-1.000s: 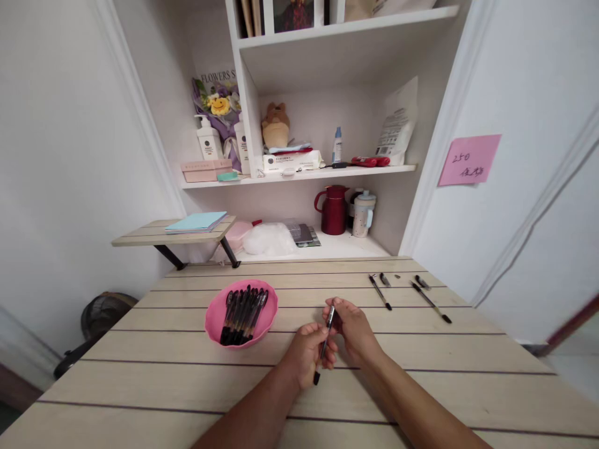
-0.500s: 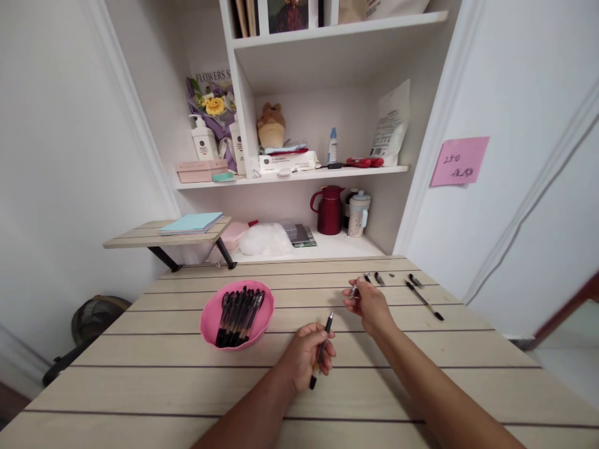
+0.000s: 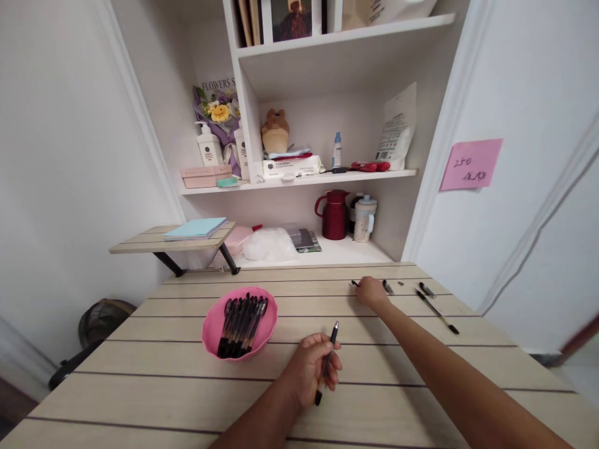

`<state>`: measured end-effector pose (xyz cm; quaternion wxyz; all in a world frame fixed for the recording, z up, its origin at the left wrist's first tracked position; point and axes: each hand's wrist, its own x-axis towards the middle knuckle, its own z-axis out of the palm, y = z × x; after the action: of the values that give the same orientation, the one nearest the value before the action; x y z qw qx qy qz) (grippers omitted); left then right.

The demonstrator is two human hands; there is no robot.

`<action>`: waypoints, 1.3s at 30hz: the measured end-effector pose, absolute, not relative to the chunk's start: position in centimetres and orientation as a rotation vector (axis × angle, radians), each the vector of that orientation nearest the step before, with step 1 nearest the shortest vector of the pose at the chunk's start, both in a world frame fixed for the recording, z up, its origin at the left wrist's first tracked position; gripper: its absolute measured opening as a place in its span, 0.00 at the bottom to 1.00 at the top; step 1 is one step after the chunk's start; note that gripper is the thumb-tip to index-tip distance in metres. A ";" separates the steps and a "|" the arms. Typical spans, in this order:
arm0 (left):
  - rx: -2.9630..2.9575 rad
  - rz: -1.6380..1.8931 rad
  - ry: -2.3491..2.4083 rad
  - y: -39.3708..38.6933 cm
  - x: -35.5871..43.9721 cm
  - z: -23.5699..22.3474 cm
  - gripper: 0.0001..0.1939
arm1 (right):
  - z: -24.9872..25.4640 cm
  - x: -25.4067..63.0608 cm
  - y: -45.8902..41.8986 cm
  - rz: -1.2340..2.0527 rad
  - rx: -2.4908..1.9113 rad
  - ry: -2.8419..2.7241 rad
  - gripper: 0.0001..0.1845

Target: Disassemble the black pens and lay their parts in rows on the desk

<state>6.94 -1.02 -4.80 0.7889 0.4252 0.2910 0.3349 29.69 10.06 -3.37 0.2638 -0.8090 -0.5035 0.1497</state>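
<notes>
My left hand (image 3: pixel 314 368) is wrapped around an uncapped black pen (image 3: pixel 327 365), its metal tip pointing up and away. At the far part of the table my right hand (image 3: pixel 371 292) is low over the surface, its fingers curled and mostly hidden. The dark end of a pen cap (image 3: pixel 354 283) pokes out at its fingertips. Just right of that hand lies another cap (image 3: pixel 388 287), with one more cap (image 3: pixel 426 289) farther right. Another uncapped pen (image 3: pixel 437 312) rests on the table near them. Several black pens (image 3: pixel 242 324) fill a pink bowl (image 3: pixel 213 330) on the left.
A small raised stand (image 3: pixel 140 242) at the back left carries blue paper (image 3: pixel 195 228). Behind the slatted table (image 3: pixel 163 393) are white shelves with a red jug (image 3: pixel 334 215), a pale cup (image 3: pixel 364 218) and a plastic bag (image 3: pixel 270 244). A tiny dark piece (image 3: pixel 400 284) lies among the caps.
My right hand has moved away from the left hand, down to the table beside the caps, with the cap at its fingertips. My left hand still holds the pen. The view has shifted slightly.
</notes>
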 end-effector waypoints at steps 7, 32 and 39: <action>0.908 0.713 0.628 -0.9 7.0 -4.9 0.14 | -4.2 29.0 10.8 0.229 -2.331 -1.490 0.14; 0.835 0.755 0.618 -0.5 6.8 -4.9 0.15 | -3.7 26.6 7.0 0.360 -2.130 -1.587 0.12; 0.720 0.804 0.615 -0.4 6.6 -4.9 0.15 | -4.1 25.5 4.4 0.444 -2.040 -1.648 0.15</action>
<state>6.61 -0.36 -4.90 0.8132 0.3372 0.2883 0.3766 25.45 4.44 -4.13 0.2385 -0.7447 -0.6019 0.1621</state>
